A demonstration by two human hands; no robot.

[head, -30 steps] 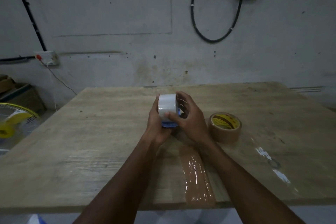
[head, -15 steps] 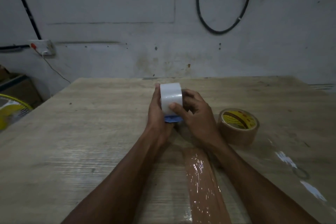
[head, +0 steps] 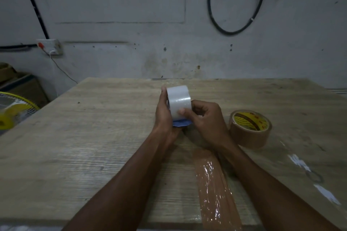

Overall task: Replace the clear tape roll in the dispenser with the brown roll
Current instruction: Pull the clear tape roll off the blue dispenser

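Note:
The clear tape roll (head: 178, 100) stands on edge in the middle of the wooden table (head: 93, 137), seated on a blue dispenser (head: 181, 123) of which only the lower edge shows. My left hand (head: 164, 116) clasps the roll's left side and the dispenser. My right hand (head: 204, 118) grips the right side, thumb pressed on the roll's face. The brown tape roll (head: 250, 128), with a yellow label inside its core, lies flat on the table just right of my right hand, untouched.
A strip of brown tape (head: 216, 191) is stuck on the table near the front edge, with shiny clear tape patches (head: 317, 184) to its right. A yellow fan (head: 13, 112) stands off the table's left side. A wall runs behind the table.
The view has dipped and drawn closer. My hands keep the same hold on the clear roll and dispenser, which sits slightly higher between them. The brown roll has not moved.

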